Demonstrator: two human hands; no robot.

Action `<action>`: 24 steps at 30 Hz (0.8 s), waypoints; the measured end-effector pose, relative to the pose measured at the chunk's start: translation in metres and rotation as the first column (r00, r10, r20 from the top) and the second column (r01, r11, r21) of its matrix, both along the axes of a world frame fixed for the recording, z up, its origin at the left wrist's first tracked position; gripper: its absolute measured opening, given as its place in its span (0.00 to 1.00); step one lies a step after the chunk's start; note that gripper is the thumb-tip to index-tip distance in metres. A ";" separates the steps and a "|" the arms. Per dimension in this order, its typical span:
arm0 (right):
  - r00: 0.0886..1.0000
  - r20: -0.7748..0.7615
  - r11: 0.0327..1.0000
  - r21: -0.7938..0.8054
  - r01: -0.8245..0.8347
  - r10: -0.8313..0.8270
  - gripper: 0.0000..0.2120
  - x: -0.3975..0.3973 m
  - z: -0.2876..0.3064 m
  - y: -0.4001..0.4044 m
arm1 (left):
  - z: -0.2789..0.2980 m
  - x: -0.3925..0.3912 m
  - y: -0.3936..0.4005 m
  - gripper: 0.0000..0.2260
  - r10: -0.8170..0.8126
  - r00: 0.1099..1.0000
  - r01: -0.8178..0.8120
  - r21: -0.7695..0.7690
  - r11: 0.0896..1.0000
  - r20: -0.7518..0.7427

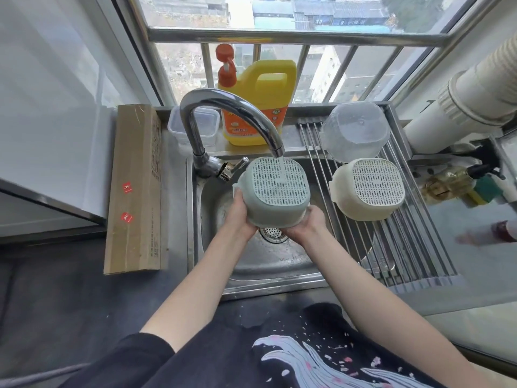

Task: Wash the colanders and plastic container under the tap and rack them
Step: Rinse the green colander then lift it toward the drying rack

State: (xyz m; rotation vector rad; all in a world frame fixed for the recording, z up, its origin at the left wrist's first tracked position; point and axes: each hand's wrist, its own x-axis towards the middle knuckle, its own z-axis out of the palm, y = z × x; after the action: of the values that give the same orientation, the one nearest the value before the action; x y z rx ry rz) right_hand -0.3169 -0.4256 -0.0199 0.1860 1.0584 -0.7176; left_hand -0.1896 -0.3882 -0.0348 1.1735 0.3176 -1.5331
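I hold a pale green colander (272, 191) upside down over the sink (268, 264), its slotted base under the water running from the tap (237, 113). My left hand (237, 214) grips its left rim and my right hand (306, 224) grips its lower right rim. A cream colander (369, 189) lies upside down on the roll-up metal rack (405, 247) to the right. Behind it on the rack sits a clear plastic container (355, 130), also inverted.
A yellow detergent jug (257, 102) with an orange pump and a small clear lidded box (193, 127) stand on the ledge behind the tap. A long cardboard box (137, 189) lies left of the sink. A sponge (486, 189) and a white duct pipe (461, 102) are at the right.
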 end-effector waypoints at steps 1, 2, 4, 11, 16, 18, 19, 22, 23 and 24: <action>0.999 -0.016 0.999 -0.031 -0.032 0.031 0.29 -0.003 0.001 -0.002 | 0.002 0.000 -0.001 0.23 0.002 1.000 -0.002 0.049 0.999 0.003; 0.998 -0.024 0.997 -0.057 -0.061 0.059 0.31 -0.006 0.000 -0.005 | 0.003 0.000 -0.003 0.22 -0.010 1.000 0.009 0.090 0.996 0.009; 0.990 -0.080 0.989 -0.082 -0.126 0.120 0.28 -0.007 0.002 -0.007 | 0.007 0.001 -0.005 0.20 -0.038 0.999 0.035 0.143 0.989 0.019; 0.940 -0.329 0.989 0.082 0.120 -0.087 0.15 0.005 -0.004 -0.005 | 0.016 -0.012 -0.008 0.23 0.042 0.987 -0.062 -0.132 0.989 -0.153; 0.945 -0.202 0.940 0.173 0.295 -0.259 0.13 0.018 -0.006 0.006 | 0.026 -0.033 -0.009 0.12 -0.079 0.994 0.058 -0.254 0.966 -0.073; 0.947 -0.209 0.947 0.159 0.280 -0.245 0.13 0.018 -0.007 0.007 | 0.021 -0.036 -0.013 0.09 -0.044 0.999 0.038 -0.214 0.976 -0.023; 0.951 -0.234 0.959 0.146 0.242 -0.204 0.13 0.015 -0.006 0.008 | 0.021 -0.035 -0.015 0.08 -0.018 1.000 0.016 -0.181 0.983 -0.007; 0.979 -0.162 0.988 0.076 0.136 -0.122 0.14 0.003 -0.005 0.009 | 0.012 -0.024 -0.022 0.13 0.055 0.996 -0.053 -0.039 0.998 0.068; 0.986 -0.119 0.991 0.046 0.122 -0.116 0.16 -0.002 -0.003 0.008 | 0.010 -0.020 -0.024 0.16 0.086 0.991 -0.089 0.024 0.996 0.100; 0.990 -0.102 0.994 0.033 0.104 -0.100 0.17 -0.007 -0.001 0.006 | 0.007 -0.016 -0.025 0.20 0.092 0.988 -0.103 0.084 0.991 0.123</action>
State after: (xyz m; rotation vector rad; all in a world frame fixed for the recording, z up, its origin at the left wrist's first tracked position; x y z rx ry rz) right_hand -0.3236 -0.4196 -0.0205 0.2405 1.1659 -0.8055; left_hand -0.2057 -0.4132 -0.0278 1.2956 0.3629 -1.3695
